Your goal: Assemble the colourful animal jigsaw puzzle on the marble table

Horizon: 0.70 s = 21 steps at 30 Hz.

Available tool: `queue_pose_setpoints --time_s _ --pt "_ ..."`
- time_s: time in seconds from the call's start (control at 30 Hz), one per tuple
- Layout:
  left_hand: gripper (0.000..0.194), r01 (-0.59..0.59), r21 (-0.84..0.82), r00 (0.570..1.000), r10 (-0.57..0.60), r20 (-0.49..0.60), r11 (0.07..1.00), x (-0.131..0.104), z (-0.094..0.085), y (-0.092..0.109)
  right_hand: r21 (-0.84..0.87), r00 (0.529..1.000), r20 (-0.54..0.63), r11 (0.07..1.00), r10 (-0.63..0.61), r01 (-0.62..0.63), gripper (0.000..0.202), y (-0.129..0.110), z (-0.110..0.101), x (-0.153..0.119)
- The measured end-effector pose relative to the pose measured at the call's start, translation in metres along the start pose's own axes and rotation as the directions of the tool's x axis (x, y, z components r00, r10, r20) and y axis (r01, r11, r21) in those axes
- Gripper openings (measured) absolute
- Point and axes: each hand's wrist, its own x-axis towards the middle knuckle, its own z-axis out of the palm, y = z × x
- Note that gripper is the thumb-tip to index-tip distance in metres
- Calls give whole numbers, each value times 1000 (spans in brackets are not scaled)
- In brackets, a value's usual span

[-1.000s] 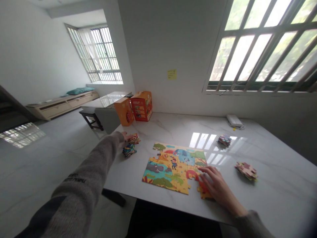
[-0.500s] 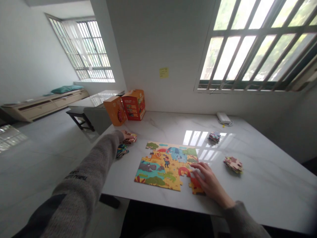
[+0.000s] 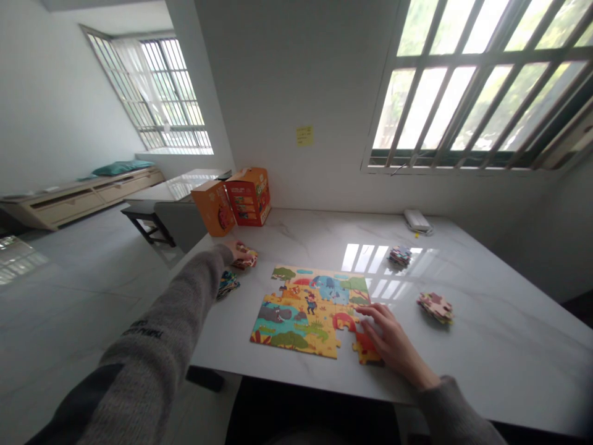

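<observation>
Red pile [image 3: 248, 260]: handle lightly with left hand [image 3: 237, 250], grip unclear, while steadying puzzle [image 3: 296, 321] gently with loosely open right hand [image 3: 391, 343].

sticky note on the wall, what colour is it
The sticky note is yellow, clearest in the head view.

The person wore a long-sleeved gray top, slightly brownish, fuzzy knit look. Left sleeve [image 3: 173, 315] had small black lettering [image 3: 143, 331] in two rows on the forearm, unreadable, plus a near-black panel [image 3: 81, 402] with a crisp edge higher up. Right sleeve [image 3: 456, 411] showed the same gray, only its lower part visible. Cuffs ended around the wrists; left hand [image 3: 239, 251] and right hand [image 3: 393, 341] were bare.
</observation>
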Motion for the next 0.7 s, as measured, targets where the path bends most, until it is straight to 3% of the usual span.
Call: queue_pose_setpoints --time_s 0.17,0.3,0.37,0.47,0.53,0.6,0.63,0.7 --pt "55 -13 -338 998 -8 -61 941 -13 -5 22 14 1000 -25 1000 9 -9 27 1 -3 0" --pt "54 -74 -624 996 30 -81 778 -26 -5 57 31 995 -96 999 -14 17 23 -5 -10 10" --pt "44 -108 -725 994 97 -57 680 -35 4 80 84 996 -80 995 -38 45 23 -14 -13 23" --pt "37 -134 -838 978 209 -24 529 -54 30 114 276 999 15 961 -32 27 26 -35 -11 53" --pt "40 -69 -978 948 318 -2 198 -69 54 134 483 995 99 873 25 -70 38 -48 -3 78" --pt "41 -74 -997 948 313 -60 33 -87 80 150 690 976 201 695 85 -203 57 -58 11 104" --pt "42 -128 -992 942 314 -115 22 -95 92 155 774 966 225 579 127 -257 64 -60 19 116" --pt "46 -316 -940 902 348 -257 125 -110 114 161 878 949 264 363 175 -311 69 -62 35 135"
